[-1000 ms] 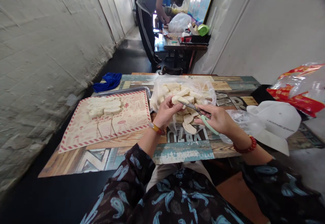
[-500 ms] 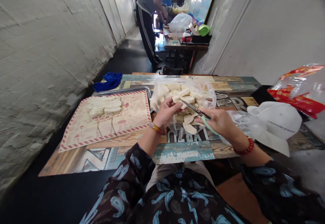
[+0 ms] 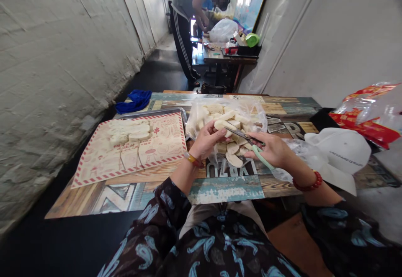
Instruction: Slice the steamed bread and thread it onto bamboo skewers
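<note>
My left hand (image 3: 206,141) pinches a pale slice of food (image 3: 222,125), perhaps steamed bun, above an open clear plastic bag (image 3: 194,120). Several similar slices (image 3: 233,148) lie heaped in the bag, and some spill toward me. My right hand (image 3: 269,148) is closed on green-handled scissors (image 3: 259,155). The scissor blades stand apart, at the slice's right end. To the left, a printed paper sheet (image 3: 168,155) lies over a metal tray (image 3: 184,113). Pale pieces (image 3: 139,136) on thin skewers (image 3: 139,155) rest side by side on that paper.
A white cap (image 3: 347,153) and a crumpled plastic bag lie at the right, with a red-and-clear package (image 3: 370,128) beyond. A blue cloth (image 3: 134,101) sits at the table's far left corner. Past the table, a person (image 3: 185,26) bends over another table (image 3: 216,59).
My right hand has shifted slightly right, and the scissor blades have opened wider around the slice's end. My left hand stays nearly still with the slice.
</note>
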The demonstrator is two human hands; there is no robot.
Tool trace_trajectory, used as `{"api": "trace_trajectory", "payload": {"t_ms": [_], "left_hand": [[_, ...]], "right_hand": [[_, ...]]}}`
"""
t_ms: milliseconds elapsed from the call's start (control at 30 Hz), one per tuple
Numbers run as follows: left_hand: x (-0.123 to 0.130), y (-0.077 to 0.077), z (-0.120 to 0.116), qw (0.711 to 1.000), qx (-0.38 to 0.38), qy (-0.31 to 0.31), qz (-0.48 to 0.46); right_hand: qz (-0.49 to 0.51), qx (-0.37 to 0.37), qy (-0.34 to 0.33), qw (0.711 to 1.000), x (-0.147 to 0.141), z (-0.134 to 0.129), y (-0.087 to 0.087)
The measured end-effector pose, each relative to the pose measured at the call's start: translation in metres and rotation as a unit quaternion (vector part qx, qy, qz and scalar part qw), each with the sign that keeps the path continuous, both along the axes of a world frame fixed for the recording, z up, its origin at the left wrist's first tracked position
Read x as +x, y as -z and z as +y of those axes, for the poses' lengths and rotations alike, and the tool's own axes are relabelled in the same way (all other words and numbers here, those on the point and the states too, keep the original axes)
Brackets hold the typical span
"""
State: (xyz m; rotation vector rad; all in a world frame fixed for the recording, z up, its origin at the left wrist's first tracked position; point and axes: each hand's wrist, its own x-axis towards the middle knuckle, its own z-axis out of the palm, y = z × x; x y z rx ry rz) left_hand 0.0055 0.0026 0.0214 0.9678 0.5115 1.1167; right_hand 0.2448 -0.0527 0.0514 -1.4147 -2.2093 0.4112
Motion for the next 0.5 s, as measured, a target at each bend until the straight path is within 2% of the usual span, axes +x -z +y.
{"api": "trace_trajectory", "payload": {"t_ms": [367,500], "left_hand": [[-0.001,-0.002,-0.004,0.994,0.066,0.034,0.085],[-0.002,-0.002,-0.004,0.993,0.064,0.033,0.094]], "right_hand": [[0.008,-0.02,-0.007,1.0,-0.009,0.009,-0.008],[0.003,-0.013,-0.007,1.0,-0.013,0.011,-0.01]]}}
